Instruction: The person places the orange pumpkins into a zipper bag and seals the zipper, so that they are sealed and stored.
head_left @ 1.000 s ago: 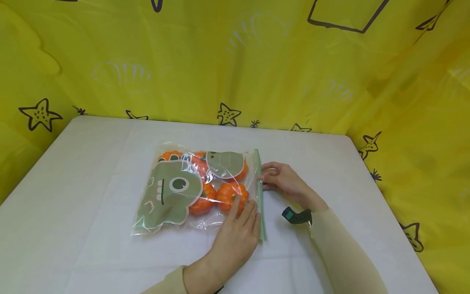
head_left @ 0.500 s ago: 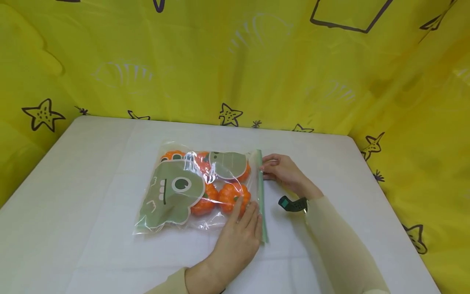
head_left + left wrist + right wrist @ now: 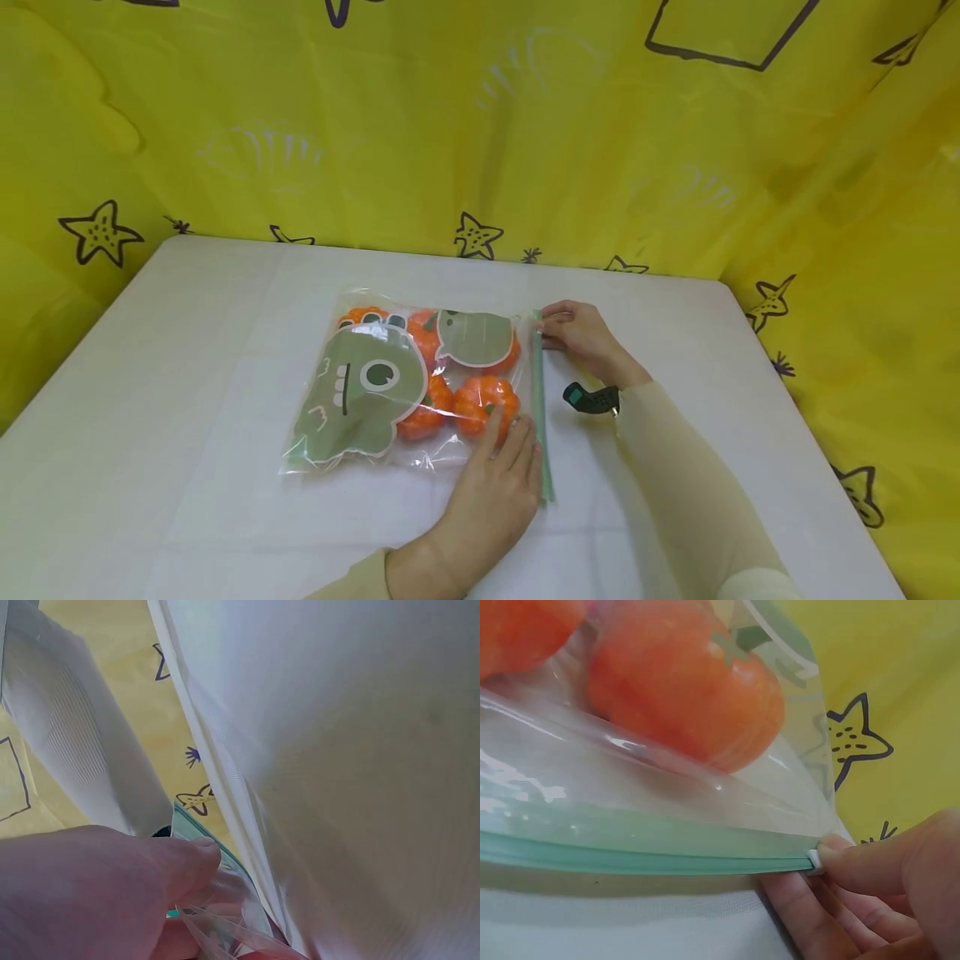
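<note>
A clear zip bag (image 3: 420,454) with a green monster print lies flat on the table, with several orange toy pumpkins (image 3: 480,396) inside. Its green zip strip (image 3: 538,400) runs along the right side. At the strip's far end, my right hand (image 3: 581,333) pinches the small white zip slider (image 3: 814,859) between thumb and finger. My left hand (image 3: 491,496) lies over the bag's near right corner, fingers on the film beside a pumpkin. The left wrist view shows the left thumb (image 3: 184,866) and a finger below gripping the corner by the green strip.
A white cloth covers the table (image 3: 210,400). Behind it and to the right hangs a yellow curtain (image 3: 405,125) with starfish drawings. A dark wrist strap (image 3: 592,398) sticks out by the right wrist, above the table.
My right hand has slid away from me along the green strip, from near its middle to its far end. The left hand keeps its place on the near corner.
</note>
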Tool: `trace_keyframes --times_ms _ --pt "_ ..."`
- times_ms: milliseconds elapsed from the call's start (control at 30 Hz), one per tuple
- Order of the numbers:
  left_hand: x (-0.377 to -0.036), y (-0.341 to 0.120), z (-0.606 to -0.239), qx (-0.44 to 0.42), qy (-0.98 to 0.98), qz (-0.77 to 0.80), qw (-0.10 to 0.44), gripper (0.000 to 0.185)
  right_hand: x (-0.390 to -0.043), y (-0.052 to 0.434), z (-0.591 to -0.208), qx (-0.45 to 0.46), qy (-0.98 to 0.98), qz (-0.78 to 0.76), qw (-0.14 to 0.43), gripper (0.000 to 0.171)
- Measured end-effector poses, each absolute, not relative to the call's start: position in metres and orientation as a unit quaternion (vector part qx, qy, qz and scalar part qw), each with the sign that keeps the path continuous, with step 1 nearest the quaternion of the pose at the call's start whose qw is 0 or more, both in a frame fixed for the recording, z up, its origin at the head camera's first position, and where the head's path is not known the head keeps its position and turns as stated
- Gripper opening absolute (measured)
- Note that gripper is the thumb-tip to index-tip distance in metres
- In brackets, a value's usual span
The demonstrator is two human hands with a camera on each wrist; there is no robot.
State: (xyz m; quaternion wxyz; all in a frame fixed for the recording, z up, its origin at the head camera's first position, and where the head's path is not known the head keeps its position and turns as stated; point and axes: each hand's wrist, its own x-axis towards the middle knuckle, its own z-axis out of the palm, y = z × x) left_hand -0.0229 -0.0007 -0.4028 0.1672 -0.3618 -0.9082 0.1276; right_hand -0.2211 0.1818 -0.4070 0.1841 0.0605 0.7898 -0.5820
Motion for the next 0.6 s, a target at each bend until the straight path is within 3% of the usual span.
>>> trace_keyframes --times_ms 333,600 --pt "-0.0210 0.0017 -0.4045 -0.369 -0.899 0.118 0.204 0.033 -0.2282 0.1844 -0.4067 0.078 0.804 -0.567 0.162 0.033" --pt "-0.0242 -0.0017 -0.3983 -0.382 -0.903 0.106 0.168 0.035 -0.2210 0.1857 -0.4034 0.064 0.824 -0.538 0.167 0.038"
